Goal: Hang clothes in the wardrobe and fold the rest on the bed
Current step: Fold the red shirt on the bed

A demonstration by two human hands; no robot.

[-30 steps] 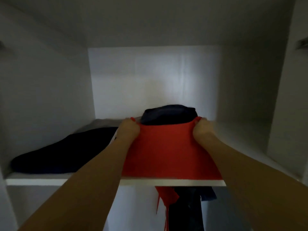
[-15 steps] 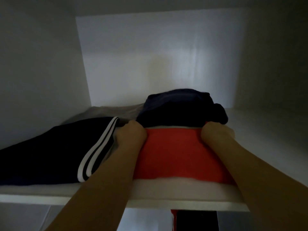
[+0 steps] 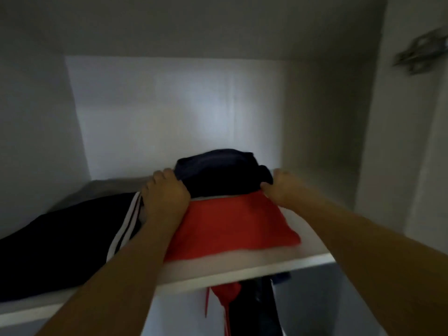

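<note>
Three folded garments were counted on the shelf [image 3: 242,270]: one red cloth [image 3: 232,226], one dark bundle [image 3: 218,173] at its 12 o'clock, one striped garment [image 3: 72,241] at 9 o'clock. The bundle was touched by the left hand [image 3: 164,192] and right hand [image 3: 281,187]; whether either grip was clamped could not be told.

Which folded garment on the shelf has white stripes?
The dark garment with white stripes, lying left of the left hand. The red garment and the dark bundle behind it show no stripes.
</note>
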